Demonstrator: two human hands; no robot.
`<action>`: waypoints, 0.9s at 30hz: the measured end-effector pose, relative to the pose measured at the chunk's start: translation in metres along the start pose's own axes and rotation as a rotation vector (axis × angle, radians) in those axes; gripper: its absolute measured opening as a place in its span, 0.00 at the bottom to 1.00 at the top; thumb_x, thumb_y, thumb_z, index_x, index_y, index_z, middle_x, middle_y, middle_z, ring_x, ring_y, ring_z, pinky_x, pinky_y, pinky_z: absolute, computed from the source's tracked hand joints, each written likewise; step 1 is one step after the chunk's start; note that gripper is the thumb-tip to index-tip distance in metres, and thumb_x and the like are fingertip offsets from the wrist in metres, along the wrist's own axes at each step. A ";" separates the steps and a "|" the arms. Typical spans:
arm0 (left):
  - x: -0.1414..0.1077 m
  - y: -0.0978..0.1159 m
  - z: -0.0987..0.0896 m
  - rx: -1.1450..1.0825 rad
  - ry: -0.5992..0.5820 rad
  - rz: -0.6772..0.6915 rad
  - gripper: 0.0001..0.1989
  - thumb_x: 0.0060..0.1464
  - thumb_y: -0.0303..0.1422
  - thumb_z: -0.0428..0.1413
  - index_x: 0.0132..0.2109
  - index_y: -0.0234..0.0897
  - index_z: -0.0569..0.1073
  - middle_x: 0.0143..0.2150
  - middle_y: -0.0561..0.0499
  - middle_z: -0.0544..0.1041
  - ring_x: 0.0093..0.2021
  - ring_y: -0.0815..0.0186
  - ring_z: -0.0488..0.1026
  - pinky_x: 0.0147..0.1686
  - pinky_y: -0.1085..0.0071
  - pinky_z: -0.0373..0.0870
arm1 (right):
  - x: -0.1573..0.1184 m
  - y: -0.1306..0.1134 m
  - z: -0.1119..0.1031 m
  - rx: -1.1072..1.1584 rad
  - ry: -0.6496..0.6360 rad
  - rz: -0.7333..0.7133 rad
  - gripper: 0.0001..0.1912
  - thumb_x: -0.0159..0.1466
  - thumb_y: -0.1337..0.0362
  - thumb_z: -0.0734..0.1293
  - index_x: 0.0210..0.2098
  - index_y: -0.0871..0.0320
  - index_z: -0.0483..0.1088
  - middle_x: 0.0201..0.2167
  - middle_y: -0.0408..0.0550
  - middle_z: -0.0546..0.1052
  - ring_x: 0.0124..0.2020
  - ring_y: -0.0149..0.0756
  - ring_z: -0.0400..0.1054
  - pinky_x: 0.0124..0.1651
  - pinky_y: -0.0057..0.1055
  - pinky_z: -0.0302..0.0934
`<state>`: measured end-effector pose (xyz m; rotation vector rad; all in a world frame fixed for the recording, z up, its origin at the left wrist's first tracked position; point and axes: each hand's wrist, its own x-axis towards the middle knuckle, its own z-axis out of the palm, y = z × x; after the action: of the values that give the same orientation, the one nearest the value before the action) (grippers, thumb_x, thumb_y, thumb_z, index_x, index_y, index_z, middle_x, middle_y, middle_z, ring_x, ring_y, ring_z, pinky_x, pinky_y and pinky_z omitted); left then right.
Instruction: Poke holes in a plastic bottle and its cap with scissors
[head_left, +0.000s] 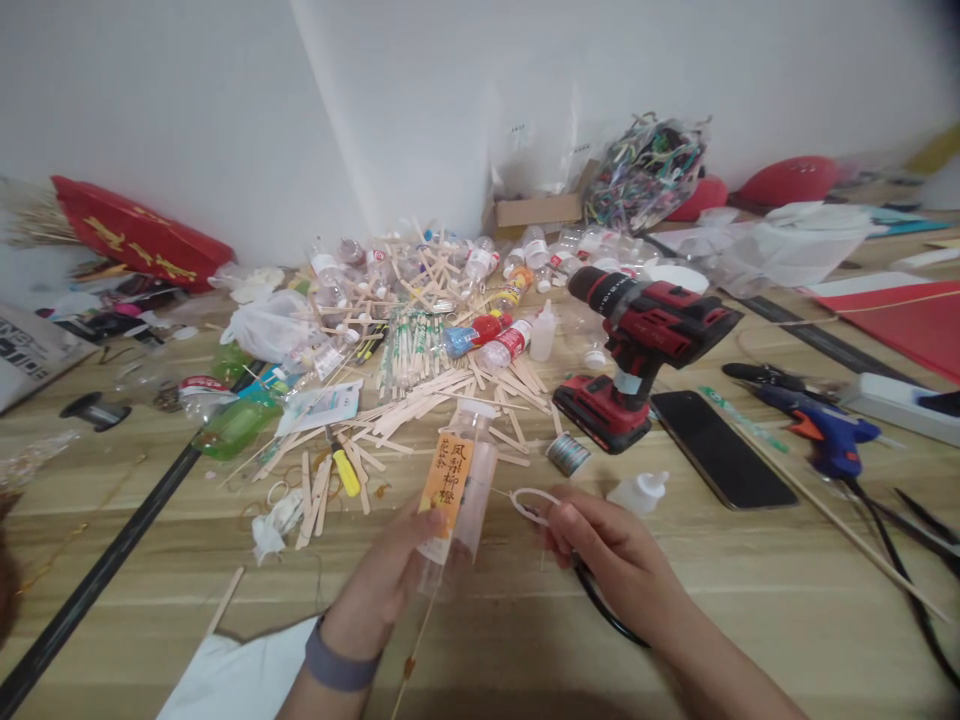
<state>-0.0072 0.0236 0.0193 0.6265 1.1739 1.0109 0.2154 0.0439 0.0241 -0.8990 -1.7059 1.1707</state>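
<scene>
My left hand [394, 560] is closed round the lower part of a clear plastic bottle [484, 475] with an orange label and a white cap, its cap end tilted away from me. A thin stick or cord [420, 640] runs from under the bottle toward me. To the right, my right hand [600, 540] pinches a small white ring [531, 504] between thumb and fingers. The ring is just beside the bottle, with a thin line between them. A black cable [604, 610] passes beneath my right hand.
Wooden sticks [420, 400] and plastic bottles cover the table's middle. A red drill [652, 330], a phone [720, 450], a blue glue gun [832, 430] and a small dropper bottle [639, 491] lie at right. A yellow-handled tool [346, 472] lies left of the bottle.
</scene>
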 end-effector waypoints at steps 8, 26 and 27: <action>0.000 0.000 0.007 0.019 -0.071 -0.015 0.32 0.31 0.46 0.72 0.44 0.32 0.80 0.34 0.46 0.80 0.30 0.64 0.72 0.27 0.72 0.66 | -0.002 -0.006 0.004 -0.097 -0.060 -0.026 0.28 0.74 0.48 0.53 0.23 0.58 0.62 0.22 0.44 0.66 0.25 0.31 0.62 0.29 0.29 0.54; 0.006 0.009 -0.010 -0.095 0.202 -0.033 0.25 0.34 0.46 0.71 0.37 0.35 0.76 0.29 0.47 0.81 0.27 0.61 0.76 0.29 0.68 0.73 | -0.005 -0.008 -0.036 0.143 0.290 0.047 0.26 0.69 0.48 0.64 0.20 0.57 0.67 0.18 0.45 0.67 0.20 0.32 0.58 0.22 0.30 0.51; 0.007 0.009 -0.012 -0.104 0.207 -0.035 0.26 0.34 0.47 0.71 0.37 0.34 0.76 0.28 0.46 0.81 0.27 0.60 0.77 0.30 0.67 0.73 | -0.005 -0.012 -0.040 0.230 0.345 0.031 0.26 0.68 0.49 0.65 0.18 0.56 0.65 0.17 0.45 0.65 0.20 0.32 0.57 0.22 0.30 0.51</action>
<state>-0.0214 0.0329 0.0203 0.4246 1.2993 1.1190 0.2529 0.0492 0.0415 -0.9253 -1.2582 1.1310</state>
